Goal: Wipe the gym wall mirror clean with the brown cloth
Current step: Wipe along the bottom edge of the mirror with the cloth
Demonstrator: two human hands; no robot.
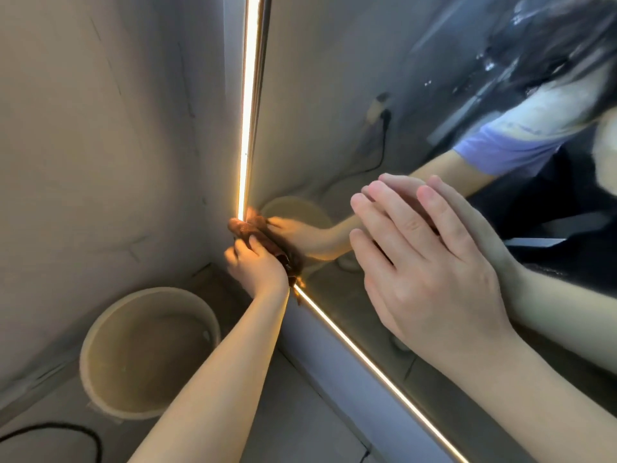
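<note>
Right hand (424,269) flat on mirror (334,95), bucket (143,355) on floor (300,412)

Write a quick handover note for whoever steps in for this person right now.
Left hand grips the cloth, pressing it into the bottom-left corner of the mirror, where two light strips meet.
Right hand lies flat on the mirror, fingers straight.
A bucket stands on the floor.
Done: can't tell how much is wiped.
Left: finish the corner, then the rest; specks show at upper right.
</note>
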